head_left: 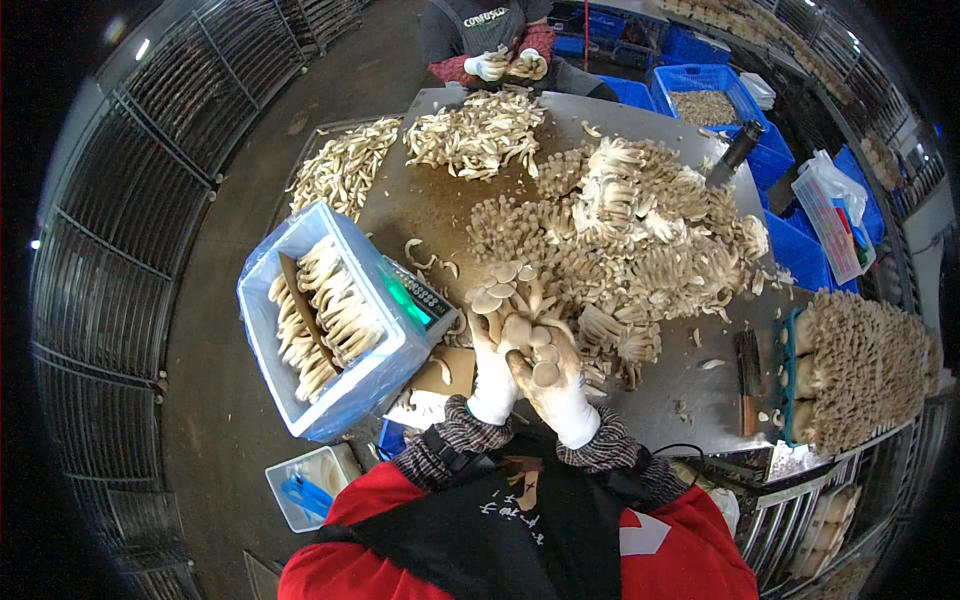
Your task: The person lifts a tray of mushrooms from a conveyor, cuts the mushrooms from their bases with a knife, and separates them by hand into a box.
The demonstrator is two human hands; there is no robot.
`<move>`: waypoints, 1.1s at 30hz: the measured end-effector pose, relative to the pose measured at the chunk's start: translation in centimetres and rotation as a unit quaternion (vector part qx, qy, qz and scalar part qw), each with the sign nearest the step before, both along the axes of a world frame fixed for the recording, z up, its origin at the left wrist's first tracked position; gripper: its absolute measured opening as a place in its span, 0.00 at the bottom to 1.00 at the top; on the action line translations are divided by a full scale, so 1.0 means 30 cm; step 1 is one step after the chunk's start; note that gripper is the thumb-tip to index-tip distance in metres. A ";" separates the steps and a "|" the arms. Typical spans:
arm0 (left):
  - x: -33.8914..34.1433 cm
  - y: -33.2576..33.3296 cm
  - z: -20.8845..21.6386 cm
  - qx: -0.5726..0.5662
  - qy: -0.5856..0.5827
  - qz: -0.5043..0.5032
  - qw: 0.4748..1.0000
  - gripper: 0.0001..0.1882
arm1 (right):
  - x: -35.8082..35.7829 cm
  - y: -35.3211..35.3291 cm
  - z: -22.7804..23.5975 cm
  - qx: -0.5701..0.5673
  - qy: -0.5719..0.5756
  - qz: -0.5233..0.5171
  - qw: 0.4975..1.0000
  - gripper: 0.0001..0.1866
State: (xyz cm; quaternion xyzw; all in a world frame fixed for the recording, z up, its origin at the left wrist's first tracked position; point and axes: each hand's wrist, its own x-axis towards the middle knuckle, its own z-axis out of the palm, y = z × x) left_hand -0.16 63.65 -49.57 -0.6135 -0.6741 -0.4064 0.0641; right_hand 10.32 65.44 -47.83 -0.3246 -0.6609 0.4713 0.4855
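Both my hands wear white gloves and grip one cluster of pale brown-capped mushrooms (515, 300) just above the metal table's near edge. My left hand (493, 372) holds the cluster's stem side from the left. My right hand (553, 385) clasps it from the right, with a few caps showing between the fingers. Directly behind the cluster lies a large heap of loose mushroom clusters (640, 230) on the metal table (690, 370).
A plastic-lined blue crate (300, 350) of sorted mushrooms rests on a scale (425, 295) at my left. Another gloved person (500, 60) works at the far end. Blue bins (715, 100) stand at the right, a mushroom-filled crate (860, 365) at near right, a brush (748, 370) beside it.
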 end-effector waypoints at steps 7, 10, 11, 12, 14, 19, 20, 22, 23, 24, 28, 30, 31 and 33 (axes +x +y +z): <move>0.005 0.011 0.048 0.100 -0.728 -0.278 0.619 0.39 | 0.061 0.066 0.006 -0.184 0.142 -0.003 0.973 0.16; -0.014 -0.028 0.007 0.028 -0.671 -0.299 0.678 0.37 | 0.054 0.096 0.035 -0.112 0.210 0.045 0.970 0.18; -0.003 -0.038 0.002 0.014 -0.683 -0.262 0.682 0.37 | 0.055 0.099 0.025 0.041 0.039 0.008 0.998 0.21; 0.002 -0.043 -0.001 -0.001 -0.693 -0.224 0.685 0.38 | 0.056 0.095 -0.002 -0.039 0.093 0.040 0.994 0.24; 0.001 -0.045 0.005 -0.015 -0.694 -0.215 0.687 0.37 | 0.061 0.097 -0.011 -0.128 0.162 0.068 0.976 0.25; 0.008 -0.006 0.016 0.083 -0.770 -0.248 0.582 0.34 | 0.082 0.051 0.008 -0.226 0.201 0.040 0.952 0.22; 0.010 0.000 0.004 0.099 -0.797 -0.236 0.547 0.35 | 0.092 0.061 -0.044 -0.239 0.249 0.061 0.937 0.20; 0.001 0.001 -0.021 0.086 -0.843 -0.203 0.490 0.37 | 0.092 0.081 -0.088 -0.226 0.264 0.020 0.938 0.16; -0.001 -0.005 -0.031 0.086 -0.844 -0.201 0.490 0.37 | 0.098 0.094 -0.079 -0.220 0.266 0.039 0.938 0.13; -0.002 -0.010 -0.041 0.077 -0.803 -0.223 0.548 0.37 | 0.103 0.108 -0.068 -0.215 0.268 0.059 0.937 0.11; -0.004 -0.030 -0.054 0.032 -0.755 -0.255 0.604 0.31 | 0.099 0.125 -0.013 -0.477 0.402 0.027 0.781 0.08; 0.033 -0.015 0.000 0.046 -0.798 -0.220 0.559 0.29 | 0.147 0.153 -0.105 -0.341 0.283 0.128 0.887 0.08; -0.006 -0.024 -0.094 0.060 -0.792 -0.268 0.545 0.29 | 0.148 0.149 -0.110 -0.290 0.242 0.165 0.911 0.08; -0.075 -0.032 -0.236 0.049 -0.843 -0.342 0.412 0.28 | 0.136 0.124 -0.053 -0.377 0.380 0.060 0.843 0.07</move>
